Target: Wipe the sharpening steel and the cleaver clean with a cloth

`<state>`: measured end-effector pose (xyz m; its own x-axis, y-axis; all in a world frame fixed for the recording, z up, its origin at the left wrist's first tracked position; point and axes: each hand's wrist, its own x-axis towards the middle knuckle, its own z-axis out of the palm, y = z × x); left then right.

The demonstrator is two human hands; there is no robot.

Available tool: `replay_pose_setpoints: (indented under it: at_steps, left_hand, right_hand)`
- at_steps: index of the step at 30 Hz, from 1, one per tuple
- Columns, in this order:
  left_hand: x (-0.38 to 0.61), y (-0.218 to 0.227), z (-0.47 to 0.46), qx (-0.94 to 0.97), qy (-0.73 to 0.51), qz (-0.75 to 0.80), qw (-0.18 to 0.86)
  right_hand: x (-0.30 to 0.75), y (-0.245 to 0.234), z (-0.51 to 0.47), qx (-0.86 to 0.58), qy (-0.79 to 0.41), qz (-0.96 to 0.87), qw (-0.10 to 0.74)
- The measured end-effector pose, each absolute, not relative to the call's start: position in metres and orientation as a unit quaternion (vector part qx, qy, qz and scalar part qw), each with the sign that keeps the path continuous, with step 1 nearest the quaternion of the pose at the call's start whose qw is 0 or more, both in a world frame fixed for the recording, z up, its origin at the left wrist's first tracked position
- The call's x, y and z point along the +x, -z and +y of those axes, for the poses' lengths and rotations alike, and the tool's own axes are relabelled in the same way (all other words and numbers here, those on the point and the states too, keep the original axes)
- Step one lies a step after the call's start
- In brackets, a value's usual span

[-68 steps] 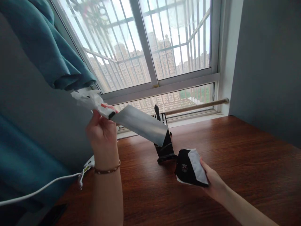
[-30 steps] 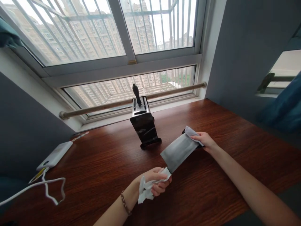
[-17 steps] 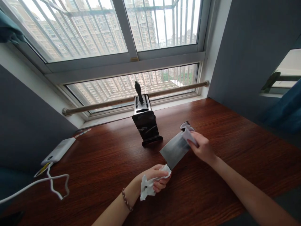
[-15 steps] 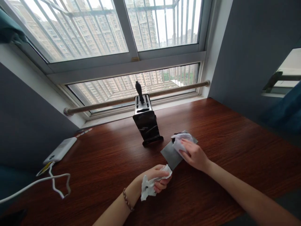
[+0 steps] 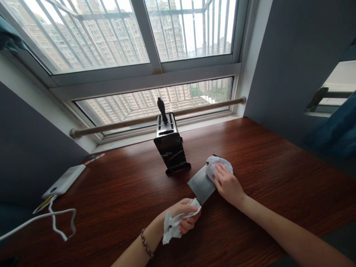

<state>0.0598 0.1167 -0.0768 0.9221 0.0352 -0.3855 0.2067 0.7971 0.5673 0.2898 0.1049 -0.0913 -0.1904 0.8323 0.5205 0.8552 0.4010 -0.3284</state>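
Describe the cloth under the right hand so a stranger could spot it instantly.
At the reddish-brown table, right of the black knife block, find the grey metal blade. The cloth covers its far end, under the right hand. It is bunched and pale lilac-grey, unlike the crumpled white wrapping in the left hand.

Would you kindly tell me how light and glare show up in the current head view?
Head view: the window glares, parts burning out to white; head view: the table catches a pale sheen toward the window; head view: the metal blade gleams softly, without hard glare.
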Motion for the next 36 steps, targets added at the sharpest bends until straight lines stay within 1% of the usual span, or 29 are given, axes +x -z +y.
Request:
replay_pose_setpoints:
  at_steps: [6, 9, 12, 15, 19, 22, 23, 24, 26, 29, 30, 31, 32, 33, 36]
  left_hand:
    - [0.060, 0.077, 0.118, 0.314, 0.077, 0.250, 0.913]
    - [0.060, 0.076, 0.117, 0.322, 0.071, 0.254, 0.909]
    - [0.060, 0.074, 0.115, 0.333, 0.053, 0.233, 0.912]
    - [0.061, 0.072, 0.114, 0.337, 0.048, 0.221, 0.914]
    - [0.062, 0.070, 0.113, 0.337, 0.047, 0.231, 0.911]
    - [0.061, 0.071, 0.113, 0.334, 0.048, 0.230, 0.913]
    - [0.061, 0.072, 0.113, 0.332, 0.047, 0.227, 0.914]
    - [0.060, 0.073, 0.113, 0.330, 0.043, 0.224, 0.916]
    - [0.060, 0.074, 0.113, 0.327, 0.037, 0.220, 0.919]
    - [0.061, 0.074, 0.113, 0.328, 0.042, 0.232, 0.915]
    - [0.061, 0.074, 0.114, 0.328, 0.048, 0.236, 0.913]
    - [0.061, 0.073, 0.114, 0.327, 0.052, 0.238, 0.913]
    - [0.062, 0.073, 0.115, 0.324, 0.056, 0.238, 0.914]
    - [0.062, 0.073, 0.115, 0.319, 0.059, 0.238, 0.915]
    - [0.062, 0.071, 0.118, 0.294, 0.074, 0.244, 0.921]
  right_hand:
    - [0.259, 0.071, 0.077, -0.379, -0.080, -0.877, 0.284]
    - [0.260, 0.071, 0.080, -0.366, -0.088, -0.877, 0.299]
    - [0.275, 0.082, 0.096, -0.429, -0.052, -0.843, 0.321]
    - [0.292, 0.091, 0.111, -0.525, 0.019, -0.789, 0.319]
    - [0.313, 0.093, 0.121, -0.628, 0.096, -0.722, 0.273]
    - [0.334, 0.091, 0.127, -0.719, 0.087, -0.656, 0.213]
    - [0.342, 0.090, 0.129, -0.742, 0.075, -0.634, 0.205]
    - [0.350, 0.088, 0.131, -0.758, 0.064, -0.612, 0.215]
    - [0.362, 0.083, 0.134, -0.760, 0.055, -0.578, 0.291]
    - [0.359, 0.073, 0.128, -0.681, 0.049, -0.578, 0.448]
    - [0.352, 0.070, 0.123, -0.636, 0.037, -0.601, 0.483]
    - [0.342, 0.067, 0.118, -0.584, 0.013, -0.639, 0.501]
    - [0.330, 0.065, 0.111, -0.529, -0.017, -0.686, 0.499]
    - [0.318, 0.064, 0.105, -0.472, -0.048, -0.738, 0.480]
    - [0.285, 0.066, 0.088, -0.315, -0.141, -0.863, 0.369]
